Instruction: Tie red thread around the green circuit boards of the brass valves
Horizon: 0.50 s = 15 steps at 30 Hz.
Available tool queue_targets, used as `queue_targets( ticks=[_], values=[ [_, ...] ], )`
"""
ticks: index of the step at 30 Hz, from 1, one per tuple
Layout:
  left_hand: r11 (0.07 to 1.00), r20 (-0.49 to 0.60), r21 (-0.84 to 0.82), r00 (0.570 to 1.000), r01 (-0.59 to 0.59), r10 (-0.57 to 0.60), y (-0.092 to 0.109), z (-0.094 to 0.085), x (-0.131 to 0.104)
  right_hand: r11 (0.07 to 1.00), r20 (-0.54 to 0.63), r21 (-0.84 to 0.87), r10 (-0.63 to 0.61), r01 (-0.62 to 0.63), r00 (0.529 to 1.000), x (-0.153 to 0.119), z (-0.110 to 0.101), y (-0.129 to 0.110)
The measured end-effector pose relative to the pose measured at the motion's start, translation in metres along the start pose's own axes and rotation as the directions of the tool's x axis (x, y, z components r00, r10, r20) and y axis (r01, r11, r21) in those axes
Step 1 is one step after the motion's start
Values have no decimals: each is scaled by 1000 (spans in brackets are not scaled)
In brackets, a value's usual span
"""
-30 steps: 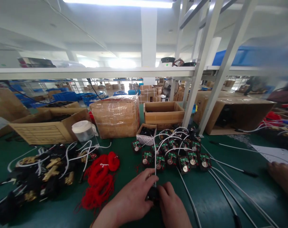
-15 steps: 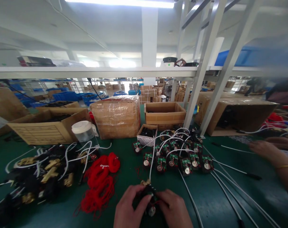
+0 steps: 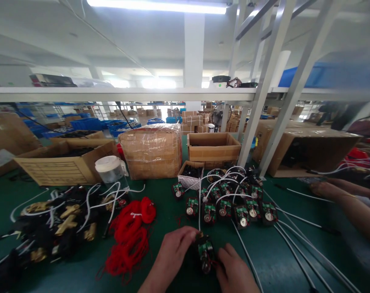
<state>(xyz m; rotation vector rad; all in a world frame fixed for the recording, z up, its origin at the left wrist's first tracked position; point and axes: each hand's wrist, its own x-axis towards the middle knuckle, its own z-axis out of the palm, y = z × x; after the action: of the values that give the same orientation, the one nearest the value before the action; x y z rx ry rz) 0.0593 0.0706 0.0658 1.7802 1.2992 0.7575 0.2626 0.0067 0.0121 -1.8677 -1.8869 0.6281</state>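
Low in the middle of the head view is a black unit with a green circuit board (image 3: 205, 249), a round metal part at its near end and a white cable running away from its far end. My left hand (image 3: 174, 254) grips its far end, fingertips closed by a small brass fitting (image 3: 200, 235). Against its near right side, where thin red wires show, my right hand (image 3: 236, 269) has its fingers curled in; their tips are partly hidden. Several similar circuit-board units (image 3: 224, 207) with white cables stand just beyond.
Red wire bundles (image 3: 131, 236) lie left of my hands, beside a heap of brass-and-black parts (image 3: 65, 224). Cartons (image 3: 154, 152), a white-lidded tub (image 3: 108, 165) and a small box of black parts (image 3: 191, 173) stand behind. At right are a co-worker's hands (image 3: 328, 190) and loose white cables.
The unit has turned so its circuit board faces up into view. My left fingers have shifted to its far end, and my right hand has moved slightly right. The co-worker's hands have drawn left.
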Motion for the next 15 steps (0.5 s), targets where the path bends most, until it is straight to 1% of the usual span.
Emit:
queue_targets(
  ticks=[1, 2, 3, 4, 5, 8, 12, 15],
  values=[
    [997, -68, 46, 996, 68, -64, -5, -4, 2, 1000, 15, -10, 9, -9, 1000, -1, -1, 3],
    [985, -145, 105, 982, 137, -121, -9, -8, 6, 1000, 37, -7, 12, -11, 999, -1, -2, 6],
    [966, -213, 170, 965, 194, -156, -13, -13, 10, 1000, 57, 4, 9, -9, 998, 0, -3, 7],
    [946, -252, 234, 953, 226, -165, -17, -19, 16, 1000, 73, 20, 4, -6, 997, 0, -4, 9],
    [928, -257, 292, 954, 231, -156, -19, -24, 23, 999, 80, 36, 1, -3, 997, 1, -5, 9],
    [889, -208, 416, 972, 191, -111, -18, -32, 46, 998, 70, 62, 8, -12, 998, 3, -5, 8],
    [814, -136, 559, 985, 161, -102, -13, -28, 70, 998, 53, 68, 11, -15, 999, 4, -3, 6],
    [769, -106, 618, 986, 165, -126, -10, -24, 75, 998, 50, 66, 6, -10, 999, 3, -5, 3]
  ],
)
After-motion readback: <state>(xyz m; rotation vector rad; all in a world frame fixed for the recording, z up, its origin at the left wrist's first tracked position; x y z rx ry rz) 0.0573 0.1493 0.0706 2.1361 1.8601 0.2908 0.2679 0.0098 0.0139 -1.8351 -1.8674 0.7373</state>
